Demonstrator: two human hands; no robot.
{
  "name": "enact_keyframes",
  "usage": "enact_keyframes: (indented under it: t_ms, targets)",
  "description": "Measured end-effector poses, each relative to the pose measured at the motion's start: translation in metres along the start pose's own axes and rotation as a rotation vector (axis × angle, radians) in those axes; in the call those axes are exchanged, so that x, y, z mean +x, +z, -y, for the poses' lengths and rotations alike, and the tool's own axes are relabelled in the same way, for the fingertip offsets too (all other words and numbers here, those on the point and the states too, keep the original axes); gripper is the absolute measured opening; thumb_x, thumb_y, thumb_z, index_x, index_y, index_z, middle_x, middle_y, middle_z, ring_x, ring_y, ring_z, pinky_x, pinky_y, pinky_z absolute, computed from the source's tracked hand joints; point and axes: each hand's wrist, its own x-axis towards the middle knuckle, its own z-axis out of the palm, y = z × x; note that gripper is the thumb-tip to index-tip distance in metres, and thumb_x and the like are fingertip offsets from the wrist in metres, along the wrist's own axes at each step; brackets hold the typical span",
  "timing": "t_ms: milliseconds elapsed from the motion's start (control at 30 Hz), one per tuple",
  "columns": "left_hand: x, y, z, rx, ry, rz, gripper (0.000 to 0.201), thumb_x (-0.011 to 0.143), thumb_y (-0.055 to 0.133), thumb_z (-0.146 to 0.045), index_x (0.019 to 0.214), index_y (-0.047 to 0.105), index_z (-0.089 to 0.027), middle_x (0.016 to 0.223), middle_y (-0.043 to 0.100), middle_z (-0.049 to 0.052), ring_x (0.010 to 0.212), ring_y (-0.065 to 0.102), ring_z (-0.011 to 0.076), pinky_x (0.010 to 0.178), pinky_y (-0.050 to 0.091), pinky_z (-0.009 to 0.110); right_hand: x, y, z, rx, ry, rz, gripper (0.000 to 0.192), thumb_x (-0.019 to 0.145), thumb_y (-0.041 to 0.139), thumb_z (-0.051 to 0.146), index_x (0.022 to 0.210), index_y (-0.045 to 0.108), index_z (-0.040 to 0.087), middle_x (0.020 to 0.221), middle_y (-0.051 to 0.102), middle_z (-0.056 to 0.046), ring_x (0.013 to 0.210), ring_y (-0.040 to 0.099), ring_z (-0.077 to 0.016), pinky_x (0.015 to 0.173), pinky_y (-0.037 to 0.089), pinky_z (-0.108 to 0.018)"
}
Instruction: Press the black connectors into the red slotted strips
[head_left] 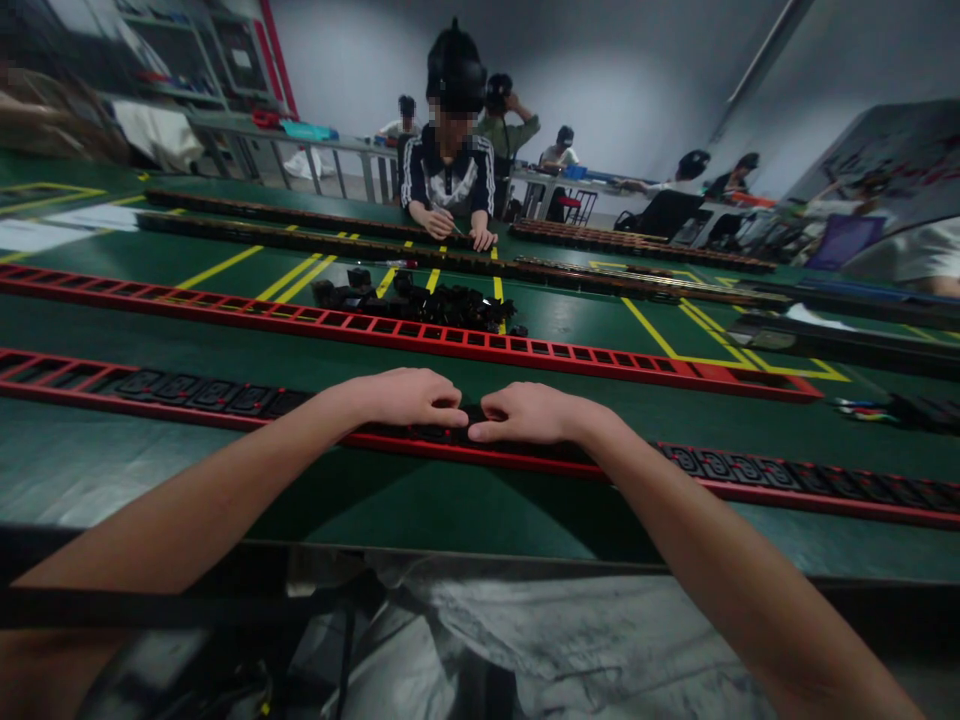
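Observation:
A long red slotted rail runs across the green table in front of me. Black square plastic inserts fill many of its slots, while several slots at the far left show no insert. Over the rail's middle, my left hand has its fingers curled and its thumb pointing right, down on a black insert. Close beside it, my right hand is curled too, thumb pointing left against the same spot. Both hands hide the inserts beneath them, so how firmly they grip cannot be made out.
A second red rail lies parallel beyond, its slots open. Behind it is a pile of loose black parts. Long dark strips cross the far table, where a co-worker sits. Cables lie at right.

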Motion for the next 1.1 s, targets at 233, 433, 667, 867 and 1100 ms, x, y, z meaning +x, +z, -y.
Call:
enact_keyframes:
  t_ms: [233, 433, 667, 867, 1100]
  targets:
    - [0.0, -0.001, -0.001, -0.003, -0.006, 0.0, 0.049, 0.092, 0.038, -0.062, 0.083, 0.063, -0.021, 0.083, 0.063, 0.003, 0.071, 0.053, 0.0158, 0.061, 0.033, 0.027, 0.0, -0.001, 0.001, -0.005, -0.004, 0.011, 0.065, 0.086, 0.034, 0.077, 0.087, 0.064, 0.019, 0.083, 0.067, -0.007, 0.064, 0.053, -0.0162, 0.055, 0.028, -0.027]
    - [0.0, 0.0, 0.0, -0.019, 0.006, -0.011, 0.048, 0.092, 0.039, -0.061, 0.083, 0.063, -0.02, 0.082, 0.062, 0.002, 0.072, 0.054, 0.0154, 0.062, 0.033, 0.027, 0.001, 0.001, -0.001, -0.018, -0.004, 0.004, 0.064, 0.086, 0.036, 0.076, 0.087, 0.065, 0.019, 0.084, 0.067, -0.007, 0.066, 0.054, -0.0168, 0.056, 0.029, -0.027]
    - [0.0, 0.0, 0.0, -0.005, -0.001, -0.004, 0.049, 0.092, 0.038, -0.062, 0.083, 0.062, -0.02, 0.082, 0.062, 0.003, 0.072, 0.054, 0.0157, 0.061, 0.033, 0.027, -0.005, -0.004, 0.008, -0.072, 0.028, -0.002, 0.063, 0.088, 0.035, 0.074, 0.09, 0.065, 0.019, 0.087, 0.069, -0.008, 0.068, 0.06, -0.0197, 0.054, 0.031, -0.028]
    - [0.0, 0.0, -0.001, -0.004, 0.003, -0.017, 0.04, 0.093, 0.042, -0.052, 0.092, 0.066, -0.02, 0.093, 0.067, 0.004, 0.081, 0.059, 0.0175, 0.068, 0.039, 0.027, -0.01, 0.006, 0.033, -0.173, -0.076, -0.198, 0.056, 0.085, 0.05, 0.068, 0.106, 0.062, 0.017, 0.109, 0.068, -0.013, 0.09, 0.065, -0.0269, 0.068, 0.044, -0.031]
    - [-0.004, -0.002, -0.003, 0.049, -0.02, -0.022, 0.038, 0.094, 0.04, -0.05, 0.099, 0.067, -0.023, 0.099, 0.069, 0.004, 0.089, 0.061, 0.019, 0.072, 0.04, 0.027, -0.005, 0.014, 0.04, -0.281, -0.057, -0.247, 0.05, 0.08, 0.063, 0.057, 0.106, 0.061, 0.014, 0.106, 0.069, -0.015, 0.086, 0.067, -0.0292, 0.067, 0.047, -0.034]
